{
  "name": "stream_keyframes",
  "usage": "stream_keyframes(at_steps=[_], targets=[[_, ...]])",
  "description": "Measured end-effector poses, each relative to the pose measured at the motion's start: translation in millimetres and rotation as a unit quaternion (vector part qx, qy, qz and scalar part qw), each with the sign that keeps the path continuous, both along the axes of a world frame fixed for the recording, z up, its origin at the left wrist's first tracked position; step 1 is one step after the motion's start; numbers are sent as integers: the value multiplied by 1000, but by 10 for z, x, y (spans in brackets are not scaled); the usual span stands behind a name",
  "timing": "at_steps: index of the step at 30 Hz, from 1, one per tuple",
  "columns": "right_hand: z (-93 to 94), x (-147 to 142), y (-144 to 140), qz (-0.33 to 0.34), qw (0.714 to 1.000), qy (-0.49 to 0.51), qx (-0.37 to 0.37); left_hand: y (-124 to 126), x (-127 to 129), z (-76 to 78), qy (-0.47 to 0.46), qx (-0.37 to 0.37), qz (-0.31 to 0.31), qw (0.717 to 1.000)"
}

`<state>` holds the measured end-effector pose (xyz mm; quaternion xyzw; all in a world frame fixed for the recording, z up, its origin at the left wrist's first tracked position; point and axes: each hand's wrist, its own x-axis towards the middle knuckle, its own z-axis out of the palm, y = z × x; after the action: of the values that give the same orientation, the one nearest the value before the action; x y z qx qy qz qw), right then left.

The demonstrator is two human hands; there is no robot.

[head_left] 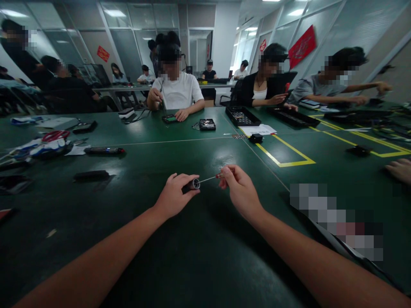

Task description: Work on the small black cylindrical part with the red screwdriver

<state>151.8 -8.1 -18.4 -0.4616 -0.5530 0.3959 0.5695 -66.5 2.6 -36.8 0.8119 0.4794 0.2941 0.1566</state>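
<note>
My left hand (175, 195) is closed around a short black tube (192, 185) with a shiny metal rim, its open end turned to the right. Between the thumb and fingers of my right hand (241, 188) is a thin screwdriver (208, 179) with a reddish handle, most of which my fingers cover. The screwdriver's shaft slants down to the left, and its tip is at or just inside the tube's mouth; how deep it reaches I cannot tell. Both hands are above the green tabletop (154, 265).
Left of my hands lie a black cylinder (91, 176) and a dark pen-shaped tool (105, 151). Beyond are an open small case (207, 124), black trays (243, 116) and a small black block (256, 138). Co-workers sit opposite; another person's hand (400, 170) rests at right.
</note>
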Motion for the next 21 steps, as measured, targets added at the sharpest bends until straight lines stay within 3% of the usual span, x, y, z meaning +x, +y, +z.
stream_keyframes(at_steps=[7, 13, 17, 21], targets=[[25, -8, -109, -36, 998, -35, 30, -18, -3, -13, 3, -11, -11, 1000], [34, -12, -144, -4, 997, -60, 43, 16, -26, -43, -1, 5, -3, 1000], [57, -11, -144, -40, 991, -114, 49, 17, -1, -30, 5, 2, -15, 1000], [13, -3, -113, -45, 995, -76, 46, 5, 22, -13, 1, 2, -12, 1000]])
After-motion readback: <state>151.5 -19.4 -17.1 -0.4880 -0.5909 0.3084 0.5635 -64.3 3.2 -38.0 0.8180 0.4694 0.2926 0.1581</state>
